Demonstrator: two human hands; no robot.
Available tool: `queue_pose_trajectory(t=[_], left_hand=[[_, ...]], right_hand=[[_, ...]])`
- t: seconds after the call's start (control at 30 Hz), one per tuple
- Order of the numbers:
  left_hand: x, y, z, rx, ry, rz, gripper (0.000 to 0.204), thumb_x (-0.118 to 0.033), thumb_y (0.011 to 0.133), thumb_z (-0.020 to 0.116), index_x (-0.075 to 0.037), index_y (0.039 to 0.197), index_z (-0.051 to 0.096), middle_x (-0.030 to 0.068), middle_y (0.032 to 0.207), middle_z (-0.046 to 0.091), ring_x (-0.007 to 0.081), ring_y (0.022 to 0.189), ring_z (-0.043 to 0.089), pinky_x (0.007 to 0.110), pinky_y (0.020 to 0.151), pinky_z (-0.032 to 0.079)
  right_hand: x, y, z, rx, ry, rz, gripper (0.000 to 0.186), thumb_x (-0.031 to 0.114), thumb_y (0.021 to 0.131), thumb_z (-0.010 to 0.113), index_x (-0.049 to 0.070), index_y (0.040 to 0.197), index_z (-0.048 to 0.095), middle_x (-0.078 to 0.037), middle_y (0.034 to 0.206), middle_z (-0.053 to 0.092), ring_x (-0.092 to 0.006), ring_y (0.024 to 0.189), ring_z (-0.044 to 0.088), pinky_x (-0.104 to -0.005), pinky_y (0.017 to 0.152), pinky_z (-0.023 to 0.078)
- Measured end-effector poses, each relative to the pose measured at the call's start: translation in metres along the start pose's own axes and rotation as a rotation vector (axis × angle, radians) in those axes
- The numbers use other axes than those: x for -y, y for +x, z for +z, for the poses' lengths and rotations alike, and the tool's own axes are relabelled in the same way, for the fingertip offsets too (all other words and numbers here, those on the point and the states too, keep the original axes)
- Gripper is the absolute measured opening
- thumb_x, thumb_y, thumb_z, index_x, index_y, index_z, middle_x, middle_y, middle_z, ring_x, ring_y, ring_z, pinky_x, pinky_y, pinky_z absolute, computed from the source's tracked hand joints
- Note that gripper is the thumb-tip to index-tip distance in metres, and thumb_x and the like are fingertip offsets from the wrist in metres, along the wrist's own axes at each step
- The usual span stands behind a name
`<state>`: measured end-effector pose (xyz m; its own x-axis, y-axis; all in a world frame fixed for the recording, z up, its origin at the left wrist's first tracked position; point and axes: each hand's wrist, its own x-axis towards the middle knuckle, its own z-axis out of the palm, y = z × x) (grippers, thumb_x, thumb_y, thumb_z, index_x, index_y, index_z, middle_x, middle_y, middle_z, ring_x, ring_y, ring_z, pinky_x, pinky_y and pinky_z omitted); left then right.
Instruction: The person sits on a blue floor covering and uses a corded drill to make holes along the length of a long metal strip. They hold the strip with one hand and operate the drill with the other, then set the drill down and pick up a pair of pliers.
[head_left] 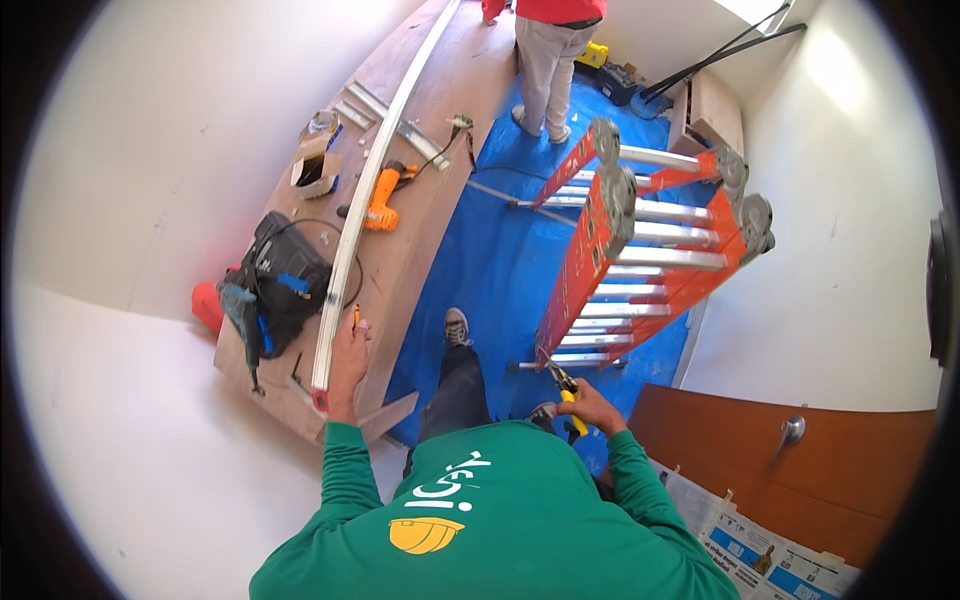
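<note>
My left hand (349, 352) is closed round a short orange-yellow pencil (357, 316), its tip pointing away from me. Just beside it runs a long, pale metal profile (362, 190), lying lengthwise over the workbench (400, 235). At the profile's near end is a small red, round thing (320, 400), its kind unclear. Low on the right, my right hand (592, 408) grips yellow-handled tin snips (570, 393), their jaws pointing up toward the ladder's foot. Whether the left hand touches the profile I cannot tell.
An orange drill (383, 200), black tool bag (285, 265), teal power tool (242, 315), open carton (316, 172) and short metal pieces (425, 143) lie on the bench. A folding orange ladder (580, 260) stands on the blue floor sheet (440, 270). Another person (550, 70) stands at the far end.
</note>
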<state>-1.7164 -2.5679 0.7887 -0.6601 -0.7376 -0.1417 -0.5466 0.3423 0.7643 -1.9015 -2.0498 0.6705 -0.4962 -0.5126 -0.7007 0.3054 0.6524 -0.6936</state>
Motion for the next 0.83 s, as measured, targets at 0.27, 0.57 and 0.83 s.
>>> queue_pose_trajectory(t=[0.27,0.57,0.83], left_hand=[[0.000,0.182,-0.023,0.097,0.125,0.092,0.048,-0.030,0.115,0.064,-0.001,0.153,0.071,0.0209,0.114,0.078,0.0282,0.094,0.077,0.043,0.086,0.062],[0.050,0.335,-0.014,0.079,0.217,0.241,0.047,-0.011,0.107,0.058,-0.002,0.152,0.068,0.0324,0.139,0.072,0.0514,0.131,0.067,0.058,0.114,0.053],[0.097,0.392,0.015,0.003,0.236,0.080,0.044,-0.013,0.100,0.072,-0.010,0.144,0.077,0.0283,0.130,0.079,0.0485,0.127,0.073,0.055,0.110,0.058]], right_hand=[[0.222,0.097,0.032,0.040,0.234,-0.132,0.085,0.034,0.084,0.102,-0.001,0.146,0.057,-0.008,0.117,0.062,-0.0194,0.111,0.063,-0.0370,0.101,0.054],[0.395,0.107,0.023,-0.074,0.206,-0.295,0.062,0.031,0.088,0.101,0.005,0.130,0.063,-0.002,0.109,0.060,-0.0138,0.101,0.060,-0.0320,0.088,0.053],[0.464,0.127,-0.036,-0.166,0.144,-0.348,0.094,0.041,0.088,0.101,-0.002,0.157,0.052,-0.014,0.138,0.062,-0.0237,0.130,0.060,-0.0393,0.114,0.048]])
